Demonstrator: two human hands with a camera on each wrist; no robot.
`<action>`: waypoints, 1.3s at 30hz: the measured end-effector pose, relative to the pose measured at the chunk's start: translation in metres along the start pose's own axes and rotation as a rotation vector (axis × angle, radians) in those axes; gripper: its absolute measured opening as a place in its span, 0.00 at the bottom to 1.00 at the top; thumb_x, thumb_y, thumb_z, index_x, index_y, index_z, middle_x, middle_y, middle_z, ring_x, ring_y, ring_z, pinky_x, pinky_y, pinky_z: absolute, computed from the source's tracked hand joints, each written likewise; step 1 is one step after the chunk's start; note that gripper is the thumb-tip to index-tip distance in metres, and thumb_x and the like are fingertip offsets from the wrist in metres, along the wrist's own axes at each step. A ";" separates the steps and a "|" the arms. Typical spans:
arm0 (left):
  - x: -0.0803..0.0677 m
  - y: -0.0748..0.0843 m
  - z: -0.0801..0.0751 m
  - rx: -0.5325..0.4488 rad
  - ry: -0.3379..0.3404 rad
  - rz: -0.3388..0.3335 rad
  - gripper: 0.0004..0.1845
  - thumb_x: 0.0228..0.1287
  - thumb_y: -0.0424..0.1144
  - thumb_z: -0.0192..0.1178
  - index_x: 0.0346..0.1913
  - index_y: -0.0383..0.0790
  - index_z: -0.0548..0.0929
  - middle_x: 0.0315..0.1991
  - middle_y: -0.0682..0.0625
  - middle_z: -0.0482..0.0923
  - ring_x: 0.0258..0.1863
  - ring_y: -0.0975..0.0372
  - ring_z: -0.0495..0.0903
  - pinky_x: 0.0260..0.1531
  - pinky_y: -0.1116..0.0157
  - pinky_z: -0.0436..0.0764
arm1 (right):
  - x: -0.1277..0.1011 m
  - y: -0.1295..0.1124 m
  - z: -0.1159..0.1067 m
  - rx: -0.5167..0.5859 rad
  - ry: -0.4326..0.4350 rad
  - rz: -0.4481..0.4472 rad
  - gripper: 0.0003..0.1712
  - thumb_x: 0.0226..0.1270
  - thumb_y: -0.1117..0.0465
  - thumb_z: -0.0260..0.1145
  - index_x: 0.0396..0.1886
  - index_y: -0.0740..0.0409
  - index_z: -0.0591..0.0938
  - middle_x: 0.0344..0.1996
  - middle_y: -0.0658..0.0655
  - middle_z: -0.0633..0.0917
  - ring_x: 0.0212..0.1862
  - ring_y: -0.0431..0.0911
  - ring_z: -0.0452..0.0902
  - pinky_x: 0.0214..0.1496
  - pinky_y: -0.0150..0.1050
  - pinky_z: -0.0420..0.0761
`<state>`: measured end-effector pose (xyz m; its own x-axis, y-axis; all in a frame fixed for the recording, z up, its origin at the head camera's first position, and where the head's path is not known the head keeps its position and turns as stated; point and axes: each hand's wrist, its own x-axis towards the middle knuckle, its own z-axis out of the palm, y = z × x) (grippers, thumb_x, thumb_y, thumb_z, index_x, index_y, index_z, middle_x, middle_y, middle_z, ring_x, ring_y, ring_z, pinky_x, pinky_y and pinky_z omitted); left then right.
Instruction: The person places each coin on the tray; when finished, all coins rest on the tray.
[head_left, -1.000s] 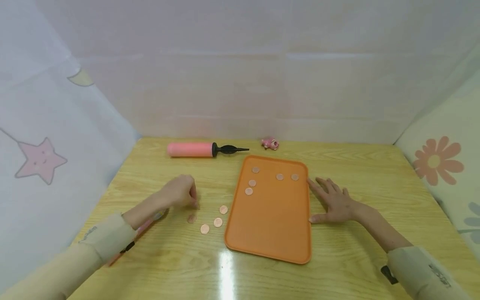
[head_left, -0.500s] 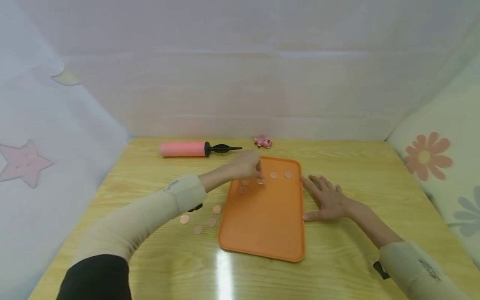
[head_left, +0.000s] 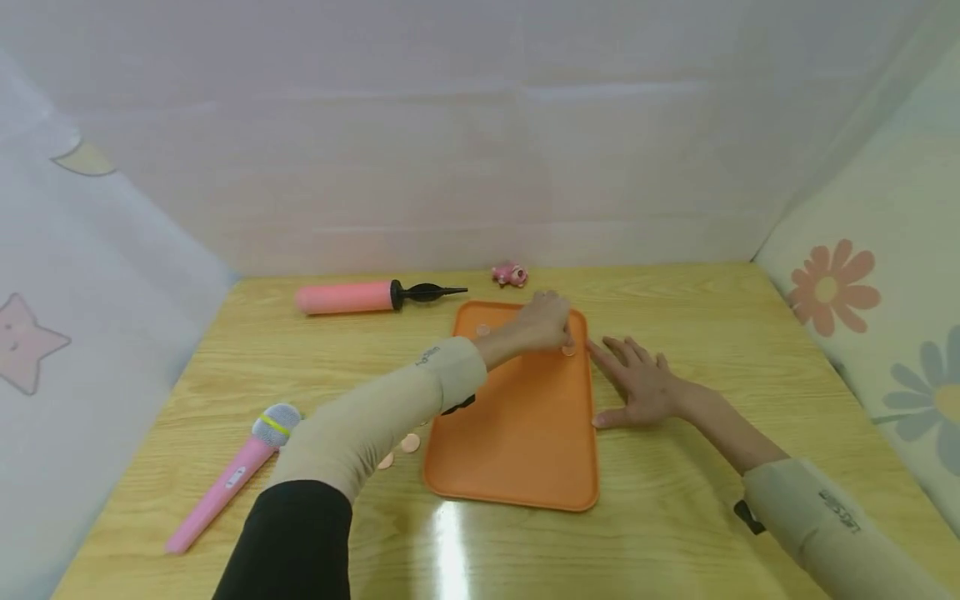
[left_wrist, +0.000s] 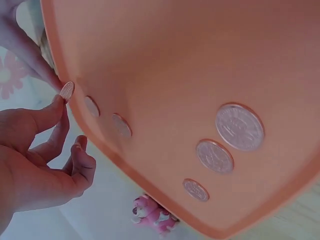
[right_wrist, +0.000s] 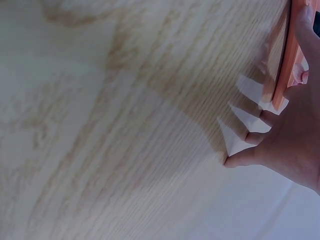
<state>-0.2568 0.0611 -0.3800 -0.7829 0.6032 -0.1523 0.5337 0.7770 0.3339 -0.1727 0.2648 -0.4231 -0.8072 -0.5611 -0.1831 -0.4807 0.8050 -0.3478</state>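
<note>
1. Pale cloth (head_left: 375, 183) backs your wooden desk (head_left: 660, 533), a pink microphone (head_left: 221, 492) lying left.
2. Look at your left grip (head_left: 543, 321): thumb and finger pinch a coin (left_wrist: 67, 91), near the right rim of the orange tray (head_left: 517, 450)!
3. Five more coins (left_wrist: 240, 126) lie inside that tray.
4. Your right grip (head_left: 645, 387) holds nothing, fingers spread, touching the tray's right edge.

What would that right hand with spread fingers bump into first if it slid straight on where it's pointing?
Probably the orange, rectangular, plastic-looking tray: its rim lies beside the right hand. The thumb and index finger seem to touch it, though depth is unclear.
</note>
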 end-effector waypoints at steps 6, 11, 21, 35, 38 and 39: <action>0.012 0.002 0.016 0.018 -0.024 -0.065 0.09 0.56 0.44 0.73 0.31 0.42 0.88 0.42 0.51 0.82 0.52 0.54 0.72 0.55 0.59 0.71 | -0.001 0.000 0.005 -0.010 0.007 0.005 0.63 0.56 0.30 0.66 0.79 0.54 0.44 0.74 0.71 0.47 0.71 0.75 0.38 0.55 0.82 0.46; 0.008 0.000 0.019 0.063 -0.034 -0.030 0.10 0.58 0.45 0.71 0.32 0.41 0.87 0.37 0.52 0.81 0.47 0.57 0.73 0.55 0.60 0.69 | 0.001 -0.001 0.004 -0.011 0.008 -0.012 0.63 0.57 0.31 0.66 0.79 0.53 0.44 0.73 0.71 0.47 0.71 0.75 0.38 0.54 0.83 0.46; -0.005 -0.013 0.026 -0.010 0.026 0.032 0.19 0.67 0.44 0.63 0.19 0.42 0.77 0.16 0.55 0.67 0.26 0.64 0.66 0.33 0.68 0.69 | 0.001 0.002 0.007 -0.006 0.022 -0.029 0.62 0.57 0.32 0.66 0.79 0.53 0.44 0.73 0.72 0.48 0.70 0.76 0.38 0.54 0.83 0.46; -0.209 -0.094 -0.002 0.282 0.215 -0.089 0.22 0.75 0.37 0.50 0.60 0.21 0.70 0.52 0.31 0.76 0.51 0.43 0.78 0.45 0.53 0.82 | 0.000 -0.001 0.004 0.018 0.015 -0.030 0.63 0.57 0.32 0.67 0.79 0.53 0.43 0.73 0.73 0.45 0.70 0.77 0.35 0.54 0.83 0.42; -0.248 -0.102 0.007 0.212 0.214 -0.070 0.27 0.74 0.35 0.50 0.66 0.17 0.60 0.60 0.25 0.69 0.59 0.38 0.72 0.51 0.49 0.78 | -0.002 0.000 0.007 0.021 0.014 -0.039 0.63 0.58 0.32 0.66 0.79 0.53 0.42 0.73 0.73 0.45 0.70 0.78 0.35 0.53 0.84 0.42; -0.258 -0.104 0.011 0.181 0.206 -0.071 0.29 0.75 0.35 0.50 0.68 0.17 0.58 0.61 0.24 0.67 0.60 0.38 0.70 0.52 0.48 0.76 | -0.002 0.000 0.008 0.019 0.018 -0.038 0.62 0.58 0.32 0.66 0.79 0.53 0.42 0.73 0.73 0.45 0.70 0.78 0.36 0.53 0.84 0.42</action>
<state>-0.1070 -0.1730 -0.3860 -0.8591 0.5110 0.0295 0.5090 0.8467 0.1546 -0.1686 0.2641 -0.4299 -0.7944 -0.5879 -0.1530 -0.5049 0.7790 -0.3719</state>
